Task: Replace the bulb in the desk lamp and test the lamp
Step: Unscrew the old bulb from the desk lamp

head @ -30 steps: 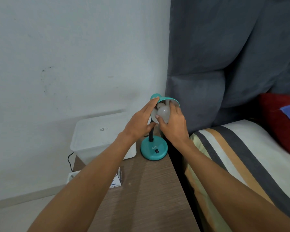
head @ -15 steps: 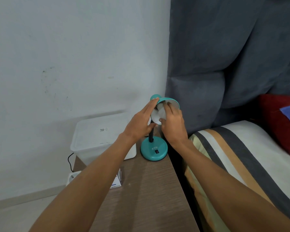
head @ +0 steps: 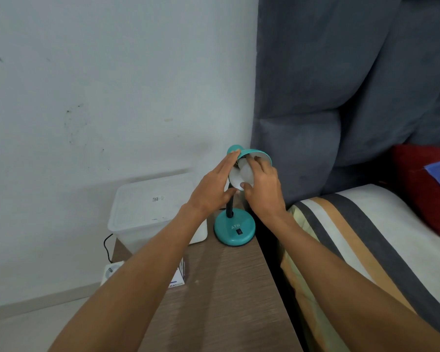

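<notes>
A teal desk lamp stands at the far right of the wooden bedside table, its round base (head: pixel 234 231) carrying a black switch. Its teal shade (head: pixel 254 154) tilts toward me. A white bulb (head: pixel 247 172) sits inside the shade's mouth. My right hand (head: pixel 263 189) wraps its fingers and thumb around the bulb. My left hand (head: pixel 212 189) holds the shade from the left, fingers up along its outside and thumb under the rim. The lamp's black neck is mostly hidden behind my hands.
A translucent plastic box (head: pixel 150 209) stands at the table's back left. A small white carton (head: pixel 178 278) lies under my left forearm. A white power strip (head: pixel 111 271) with a black cable sits off the table's left. A striped mattress (head: pixel 361 237) borders the wooden table (head: pixel 226 288) on the right.
My right hand's fingers have shifted around the bulb, turning their grip. The left hand has stayed on the shade, and the lamp base has not moved.
</notes>
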{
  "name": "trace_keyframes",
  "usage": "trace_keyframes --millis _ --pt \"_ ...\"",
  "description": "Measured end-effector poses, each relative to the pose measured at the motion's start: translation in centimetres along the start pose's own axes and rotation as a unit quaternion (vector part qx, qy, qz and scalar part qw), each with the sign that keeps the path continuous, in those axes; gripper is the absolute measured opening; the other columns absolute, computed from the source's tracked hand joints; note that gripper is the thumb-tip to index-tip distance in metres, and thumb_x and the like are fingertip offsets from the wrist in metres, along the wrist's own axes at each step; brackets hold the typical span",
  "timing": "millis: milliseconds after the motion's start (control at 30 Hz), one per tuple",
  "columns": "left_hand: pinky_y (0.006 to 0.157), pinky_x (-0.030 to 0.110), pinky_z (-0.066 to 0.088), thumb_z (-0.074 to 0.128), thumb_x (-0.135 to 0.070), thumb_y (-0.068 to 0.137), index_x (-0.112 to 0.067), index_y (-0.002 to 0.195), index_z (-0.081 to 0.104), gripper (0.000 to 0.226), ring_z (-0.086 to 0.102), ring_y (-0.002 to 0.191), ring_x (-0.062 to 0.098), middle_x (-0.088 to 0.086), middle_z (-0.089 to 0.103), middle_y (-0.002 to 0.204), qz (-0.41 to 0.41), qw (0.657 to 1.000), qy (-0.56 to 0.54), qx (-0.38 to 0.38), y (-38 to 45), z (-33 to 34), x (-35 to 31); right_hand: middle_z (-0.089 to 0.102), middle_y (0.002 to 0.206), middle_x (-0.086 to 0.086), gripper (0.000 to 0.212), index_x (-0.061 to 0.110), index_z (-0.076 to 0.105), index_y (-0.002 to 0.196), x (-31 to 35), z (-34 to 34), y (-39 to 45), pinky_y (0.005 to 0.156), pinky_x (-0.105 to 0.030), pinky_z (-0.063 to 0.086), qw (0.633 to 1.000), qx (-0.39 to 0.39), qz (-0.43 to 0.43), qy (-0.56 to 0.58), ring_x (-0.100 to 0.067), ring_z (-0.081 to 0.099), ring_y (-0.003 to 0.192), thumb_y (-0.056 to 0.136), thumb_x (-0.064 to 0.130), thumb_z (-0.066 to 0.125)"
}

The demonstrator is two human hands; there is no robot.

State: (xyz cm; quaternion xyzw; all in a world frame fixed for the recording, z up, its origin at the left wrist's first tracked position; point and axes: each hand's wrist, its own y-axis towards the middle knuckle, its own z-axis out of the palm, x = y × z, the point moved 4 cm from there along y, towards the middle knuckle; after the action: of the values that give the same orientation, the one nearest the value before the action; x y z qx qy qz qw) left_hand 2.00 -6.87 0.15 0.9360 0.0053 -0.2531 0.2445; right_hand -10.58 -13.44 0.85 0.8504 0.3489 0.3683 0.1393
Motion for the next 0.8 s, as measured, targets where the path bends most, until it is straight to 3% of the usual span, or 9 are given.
trace_keyframes --millis 100,167,267,333,433,533,700,800 --pt "0.109 0.044 0.051 0.078 -0.013 0.089 -0.017 0.162 0.024 0.09 0.06 0.127 0.031 0.005 0.039 0.163 0.008 1.0 0.007 0.006 0.05 0.09 -0.1 0.046 0.143 -0.012 0.071 0.012 0.038 0.145 -0.42 0.04 -0.32 0.097 -0.04 0.047 0.998 -0.011 0.044 0.046 -0.031 0.053 0.122 0.086 0.029 0.073" --pt "0.109 0.044 0.05 0.077 -0.013 0.09 -0.018 0.162 0.024 0.09 0.059 0.127 0.03 0.004 0.039 0.163 0.005 1.0 0.002 0.006 0.02 0.19 -0.14 0.05 0.14 -0.012 0.067 0.01 0.04 0.145 -0.53 0.16 -0.17 0.097 -0.039 0.046 0.997 0.001 0.065 0.036 -0.032 0.054 0.121 0.088 0.024 0.072" --pt "0.112 0.041 0.048 0.076 -0.017 0.091 -0.017 0.162 0.025 0.088 0.054 0.136 0.028 0.004 0.038 0.164 -0.001 1.0 -0.002 0.002 -0.04 0.17 -0.09 0.046 0.141 -0.011 0.067 0.012 0.045 0.143 0.15 -0.02 0.01 0.097 -0.042 0.049 0.999 0.013 0.013 -0.037 -0.033 0.046 0.123 0.083 0.005 0.072" --pt "0.113 0.042 0.047 0.077 -0.018 0.09 -0.017 0.162 0.024 0.089 0.052 0.138 0.028 0.005 0.037 0.164 -0.002 1.0 0.001 0.002 -0.06 0.02 0.08 0.043 0.141 -0.01 0.069 0.016 0.045 0.143 0.22 -0.04 -0.02 0.095 -0.044 0.05 0.999 0.016 0.003 -0.039 -0.032 0.044 0.122 0.081 0.003 0.072" --pt "0.112 0.043 0.048 0.078 -0.016 0.089 -0.017 0.162 0.024 0.09 0.055 0.135 0.03 0.005 0.037 0.164 0.001 1.0 0.005 0.006 -0.01 -0.05 0.3 0.041 0.143 -0.011 0.069 0.018 0.039 0.145 -0.32 0.17 -0.25 0.096 -0.041 0.047 0.999 -0.005 0.04 0.031 -0.031 0.049 0.122 0.084 0.023 0.074" --pt "0.109 0.045 0.05 0.077 -0.013 0.089 -0.019 0.162 0.024 0.09 0.058 0.13 0.031 0.003 0.038 0.164 0.0 1.0 0.006 0.008 0.01 0.15 0.11 0.053 0.134 -0.015 0.064 0.01 0.043 0.142 -0.74 0.25 -0.23 0.091 -0.039 0.048 0.994 -0.003 0.093 0.059 -0.032 0.057 0.116 0.089 0.036 0.069" --pt "0.113 0.04 0.047 0.077 -0.019 0.091 -0.02 0.162 0.023 0.09 0.052 0.138 0.027 0.002 0.037 0.165 -0.007 1.0 0.006 0.006 0.0 -0.01 0.03 0.048 0.135 -0.013 0.065 0.011 0.051 0.136 -0.31 -0.13 -0.12 0.091 -0.041 0.052 0.999 0.006 -0.003 -0.054 -0.032 0.045 0.119 0.076 -0.003 0.074" --pt "0.111 0.042 0.049 0.078 -0.016 0.089 -0.02 0.163 0.022 0.092 0.054 0.136 0.027 0.003 0.037 0.164 -0.011 1.0 0.013 0.011 0.08 0.02 0.19 0.048 0.135 -0.014 0.066 0.013 0.051 0.137 -0.66 -0.3 -0.18 0.091 -0.04 0.051 0.999 0.004 0.003 -0.047 -0.031 0.045 0.12 0.077 -0.003 0.072"
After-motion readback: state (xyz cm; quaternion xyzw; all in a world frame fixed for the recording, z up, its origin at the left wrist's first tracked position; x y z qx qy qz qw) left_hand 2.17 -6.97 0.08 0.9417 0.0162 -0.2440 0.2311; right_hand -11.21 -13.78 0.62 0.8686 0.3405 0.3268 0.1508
